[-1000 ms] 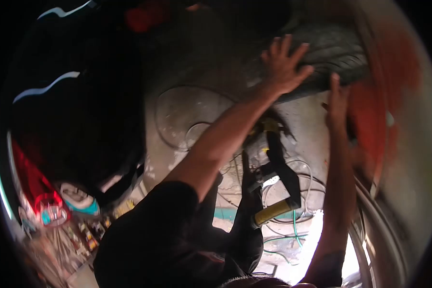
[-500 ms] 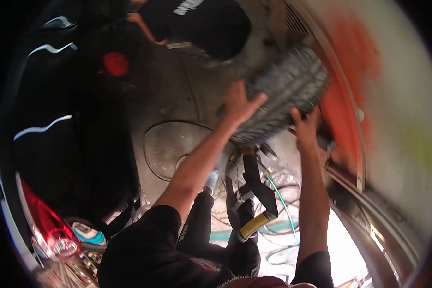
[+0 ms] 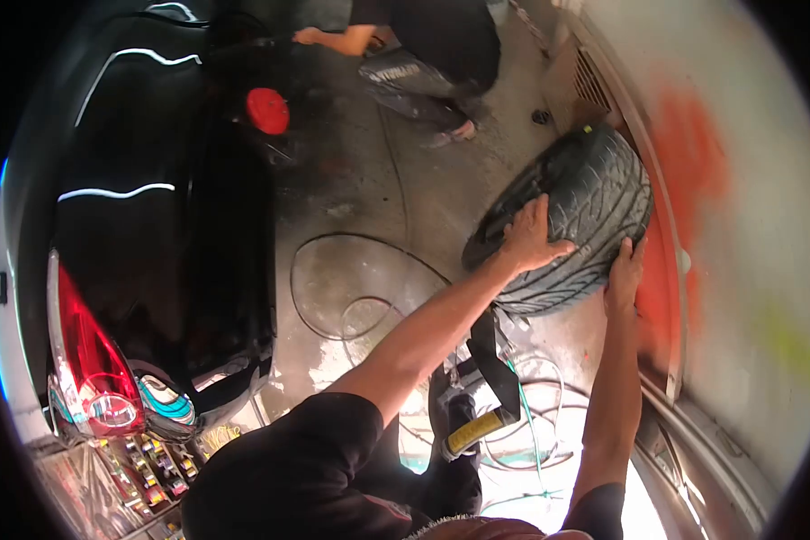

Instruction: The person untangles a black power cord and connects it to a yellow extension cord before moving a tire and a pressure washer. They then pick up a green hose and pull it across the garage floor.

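Observation:
A black tyre (image 3: 594,211) with a deep tread stands tilted at the right of centre, close to the wall. My left hand (image 3: 533,241) rests on its near left side, fingers and thumb spread over the sidewall edge and tread. Against the tread on the right side lies my right hand (image 3: 625,274), its fingers pointing up and partly apart. The tyre is held between both hands. Just below it is a dark metal arm with a yellow label (image 3: 475,432); the tyre hides its upper end.
A black car (image 3: 153,270) with a red tail light (image 3: 94,360) fills the left. A co-worker (image 3: 441,54) crouches at the top. A looped hose (image 3: 301,297) and a green hose (image 3: 533,432) lie on the floor. Tools (image 3: 135,477) lie lower left; a painted wall (image 3: 747,225) stands right.
The tyre has turned, showing more of its side, and sits farther right in view, with both hands still on it. The co-worker's legs now show.

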`<state>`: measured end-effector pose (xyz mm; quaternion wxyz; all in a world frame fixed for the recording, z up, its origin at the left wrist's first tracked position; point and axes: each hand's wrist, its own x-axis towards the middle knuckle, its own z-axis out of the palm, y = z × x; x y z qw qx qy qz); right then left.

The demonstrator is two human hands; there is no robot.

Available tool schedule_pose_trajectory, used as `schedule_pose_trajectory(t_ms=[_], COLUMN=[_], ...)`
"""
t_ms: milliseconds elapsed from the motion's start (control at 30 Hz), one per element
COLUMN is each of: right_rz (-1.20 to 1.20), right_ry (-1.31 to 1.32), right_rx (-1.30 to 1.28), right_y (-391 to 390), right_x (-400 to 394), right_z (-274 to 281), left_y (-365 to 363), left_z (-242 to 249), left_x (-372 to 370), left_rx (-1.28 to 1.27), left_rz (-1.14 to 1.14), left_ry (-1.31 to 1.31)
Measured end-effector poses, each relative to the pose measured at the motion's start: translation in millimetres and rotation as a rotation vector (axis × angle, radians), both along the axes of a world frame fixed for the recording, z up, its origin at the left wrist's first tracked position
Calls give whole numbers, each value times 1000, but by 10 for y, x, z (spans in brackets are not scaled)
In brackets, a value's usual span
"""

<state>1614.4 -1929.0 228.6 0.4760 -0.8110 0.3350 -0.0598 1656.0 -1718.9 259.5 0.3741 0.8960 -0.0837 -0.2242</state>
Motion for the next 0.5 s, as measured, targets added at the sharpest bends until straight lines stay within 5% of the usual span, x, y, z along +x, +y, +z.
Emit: schedule_pose_trajectory(t_ms=[267, 500], right_rz=[80, 63], right_ry=[-64, 84], right_rx=[273, -14], right_y=[-70, -23], right_x=[-64, 35], right_z=[199, -95], left_y=[79, 250], left_z=[-222, -370], left_x=[-140, -63], left_rx=[-149, -368], left_rz=[-36, -42], left_ry=[-27, -125])
